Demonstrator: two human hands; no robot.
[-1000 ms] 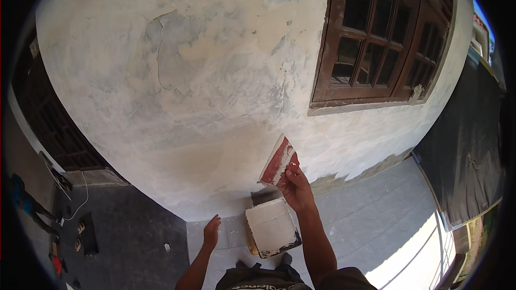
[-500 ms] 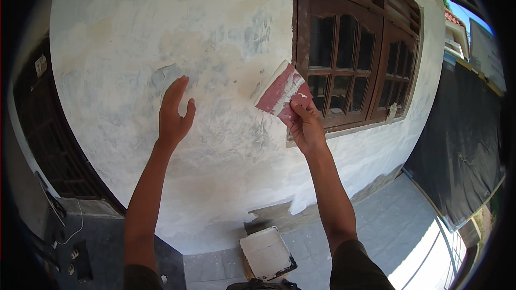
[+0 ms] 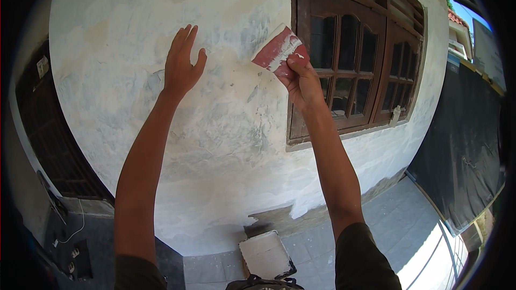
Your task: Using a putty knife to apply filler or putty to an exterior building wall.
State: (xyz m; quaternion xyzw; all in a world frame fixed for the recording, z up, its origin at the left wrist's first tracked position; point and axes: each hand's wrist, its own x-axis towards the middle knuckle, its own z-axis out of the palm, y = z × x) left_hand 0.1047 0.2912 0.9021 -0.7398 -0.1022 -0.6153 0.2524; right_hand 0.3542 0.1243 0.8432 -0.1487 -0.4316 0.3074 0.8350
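Note:
A flat red putty spreader [image 3: 270, 55], streaked with white filler, is pinched by one corner in my right hand [image 3: 305, 85]. Its far edge, coated white, is against or very near the wall [image 3: 220, 129], just left of the window; contact cannot be made out. My left hand [image 3: 184, 67] is raised at the wall with fingers stretched and thumb apart, holding nothing. Whether its palm touches the surface is unclear. Patchy white and grey filler covers the wall, with rough spots between and below my hands.
A brown wooden window [image 3: 348, 43] with glass panes is set in the wall at right. Below, on the grey tiled floor [image 3: 215, 268], stands a square container [image 3: 266, 255] of white filler. A dark door [image 3: 54, 134] is at left, a black sheet [image 3: 457, 145] at right.
Both my hands have moved up along the wall, the left one farther. The spreader has risen with my right hand to beside the window's upper panes.

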